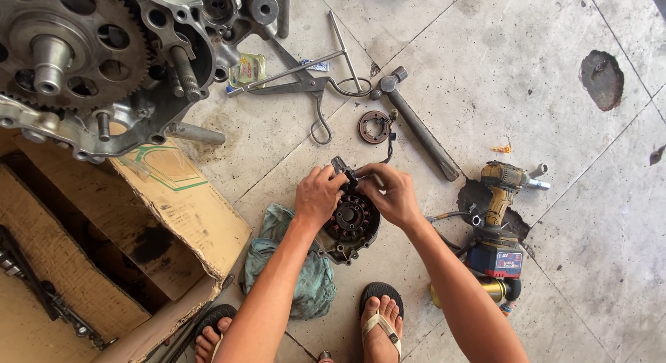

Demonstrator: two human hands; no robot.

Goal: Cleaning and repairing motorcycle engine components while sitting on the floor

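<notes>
Two bare hands work at the top edge of a round dark metal stator cover with copper-coloured coils, just below the middle of the frame.

The left hand curls closed over the cover's upper left rim, and the right hand pinches a small black connector piece at its top, fingers narrow. The cover lies on the grey tiled floor, partly over a crumpled green rag. Above it sit a small rusty ring-shaped part, a steel hammer with a dark handle and a T-shaped metal wrench. A yellow and black cordless impact driver lies at the right. An engine case with a large toothed gear fills the upper left, over a brown cardboard box.
</notes>
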